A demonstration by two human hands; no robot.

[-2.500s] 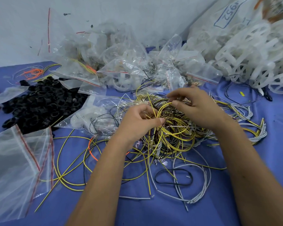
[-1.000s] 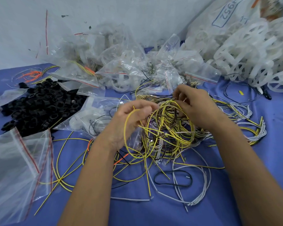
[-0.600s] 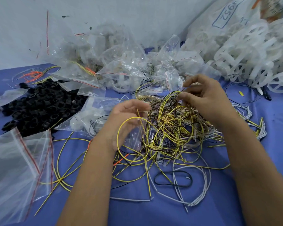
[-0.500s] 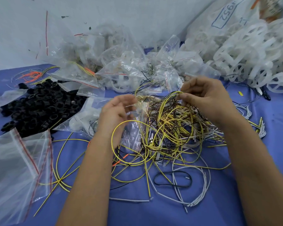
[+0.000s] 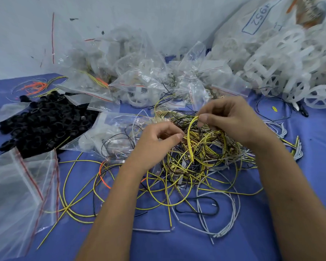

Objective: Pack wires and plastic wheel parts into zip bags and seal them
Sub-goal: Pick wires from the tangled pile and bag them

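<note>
A tangle of yellow, black and white wires (image 5: 201,157) lies on the blue table (image 5: 177,242) in the middle. My right hand (image 5: 233,117) pinches the top of a yellow wire loop (image 5: 191,129) and holds it above the tangle. My left hand (image 5: 156,142) has its fingers curled at the tangle's left edge, its thumb tip against the strands. A zip bag (image 5: 105,136) holding white parts and wire lies just left of my left hand. White plastic wheel parts (image 5: 290,72) are heaped at the back right.
Empty zip bags (image 5: 17,185) with red seal strips lie at the front left. A heap of black rings (image 5: 45,121) sits to the left. Filled bags (image 5: 139,81) pile up against the wall. Loose wires (image 5: 224,213) sprawl near the front, orange wires (image 5: 34,86) at the far left.
My left hand has let its big yellow loop drop and moved right to the tangle's edge. My right hand has lowered a little, still pinching yellow wire.
</note>
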